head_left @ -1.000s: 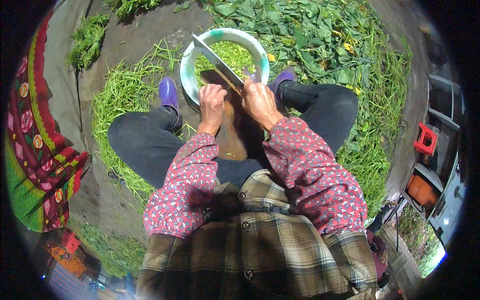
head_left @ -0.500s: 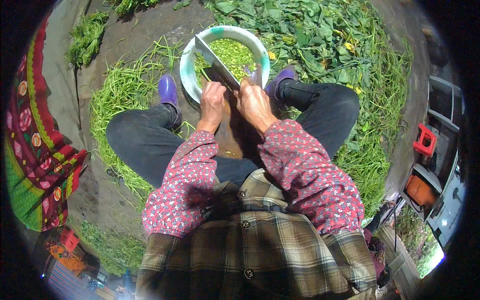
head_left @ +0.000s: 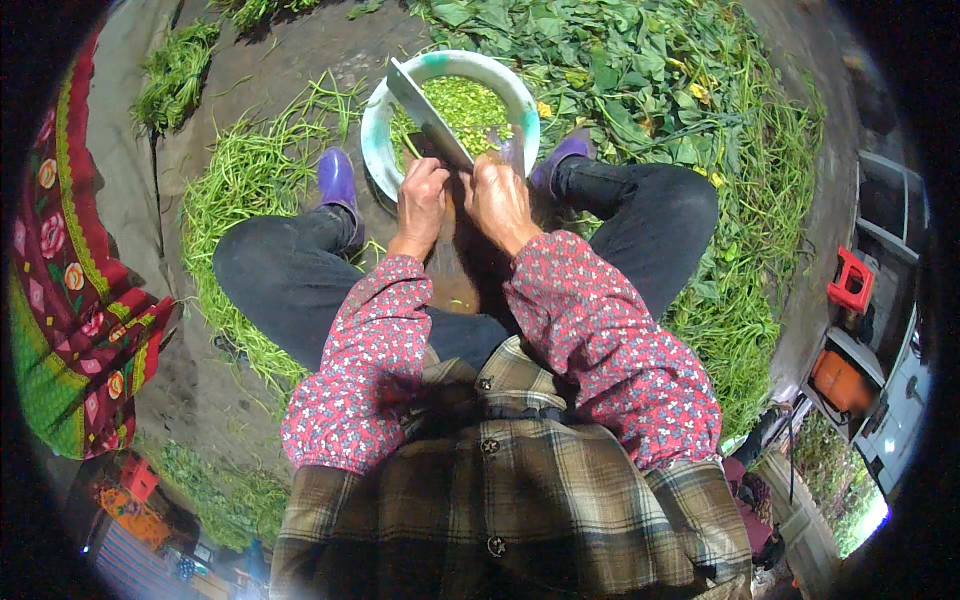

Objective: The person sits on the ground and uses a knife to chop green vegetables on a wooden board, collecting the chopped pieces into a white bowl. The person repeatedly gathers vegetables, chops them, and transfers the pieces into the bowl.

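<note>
an outdoor farmyard — bare dirt ground (head_left: 290,80), heaps of cut leafy greens (head_left: 640,70) all around.

1 head-worn fisheye view looks steeply down, close over the person's lap, hands and basin (head_left: 385,130).

Both forearms reach forward between the spread knees, elbows bent, wrists close together. The left hand (head_left: 421,196) is curled with knuckles up; the right hand (head_left: 497,198) lies just beside it, fingers apparently closed, though shadow hides the fingertips.
</note>
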`<action>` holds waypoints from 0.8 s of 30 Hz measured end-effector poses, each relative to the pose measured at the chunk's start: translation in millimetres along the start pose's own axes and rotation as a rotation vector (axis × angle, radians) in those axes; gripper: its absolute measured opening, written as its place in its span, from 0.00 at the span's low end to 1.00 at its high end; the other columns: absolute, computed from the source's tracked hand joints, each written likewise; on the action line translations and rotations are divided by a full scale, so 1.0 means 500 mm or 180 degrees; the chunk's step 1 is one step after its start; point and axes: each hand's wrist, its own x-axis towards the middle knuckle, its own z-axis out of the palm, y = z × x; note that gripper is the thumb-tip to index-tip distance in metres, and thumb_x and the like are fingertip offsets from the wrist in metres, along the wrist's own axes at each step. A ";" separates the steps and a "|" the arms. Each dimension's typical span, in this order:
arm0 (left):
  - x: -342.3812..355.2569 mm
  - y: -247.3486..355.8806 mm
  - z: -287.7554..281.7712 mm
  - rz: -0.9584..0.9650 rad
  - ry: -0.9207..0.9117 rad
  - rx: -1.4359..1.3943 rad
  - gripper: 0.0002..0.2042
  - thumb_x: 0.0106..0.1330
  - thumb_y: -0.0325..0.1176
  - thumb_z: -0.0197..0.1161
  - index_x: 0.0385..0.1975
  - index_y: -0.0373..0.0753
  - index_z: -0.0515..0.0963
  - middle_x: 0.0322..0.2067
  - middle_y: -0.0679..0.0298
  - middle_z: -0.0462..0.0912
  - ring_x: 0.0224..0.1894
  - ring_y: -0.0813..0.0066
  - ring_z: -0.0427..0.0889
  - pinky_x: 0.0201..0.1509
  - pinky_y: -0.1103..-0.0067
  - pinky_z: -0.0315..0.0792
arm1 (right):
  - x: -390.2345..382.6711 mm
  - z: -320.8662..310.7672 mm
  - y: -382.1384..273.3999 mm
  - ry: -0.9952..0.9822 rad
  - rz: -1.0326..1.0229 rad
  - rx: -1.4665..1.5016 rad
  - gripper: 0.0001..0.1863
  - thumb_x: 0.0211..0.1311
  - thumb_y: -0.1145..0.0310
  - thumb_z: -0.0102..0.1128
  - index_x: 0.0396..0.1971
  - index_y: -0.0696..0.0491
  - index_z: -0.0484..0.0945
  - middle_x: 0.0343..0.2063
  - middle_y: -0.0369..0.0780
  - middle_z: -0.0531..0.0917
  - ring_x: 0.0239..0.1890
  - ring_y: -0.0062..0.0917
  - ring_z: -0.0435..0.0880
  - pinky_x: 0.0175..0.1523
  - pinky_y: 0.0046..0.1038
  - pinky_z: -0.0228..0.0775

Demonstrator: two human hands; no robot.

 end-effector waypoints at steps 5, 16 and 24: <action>0.000 -0.006 -0.004 0.0132 0.0133 -0.0092 0.12 0.39 0.14 0.58 0.26 0.32 0.72 0.33 0.54 0.75 0.37 0.55 0.75 0.40 0.70 0.71 | -0.003 -0.009 -0.005 -0.0019 0.0005 -0.0024 0.10 0.53 0.68 0.56 0.20 0.59 0.71 0.16 0.55 0.75 0.23 0.52 0.76 0.27 0.45 0.69; 0.018 0.008 -0.010 0.0022 0.0223 0.0143 0.07 0.44 0.19 0.61 0.25 0.32 0.74 0.31 0.56 0.74 0.36 0.58 0.73 0.41 0.71 0.69 | 0.017 0.006 0.017 0.0227 0.0190 0.0261 0.12 0.53 0.67 0.57 0.20 0.61 0.72 0.17 0.56 0.74 0.24 0.51 0.76 0.27 0.44 0.67; -0.024 0.027 -0.005 0.0292 -0.0607 0.0183 0.06 0.45 0.19 0.60 0.23 0.33 0.72 0.28 0.55 0.72 0.34 0.55 0.71 0.38 0.69 0.68 | -0.002 -0.053 0.034 0.0155 0.0260 0.0289 0.08 0.53 0.71 0.57 0.25 0.61 0.72 0.17 0.54 0.74 0.23 0.49 0.76 0.25 0.41 0.66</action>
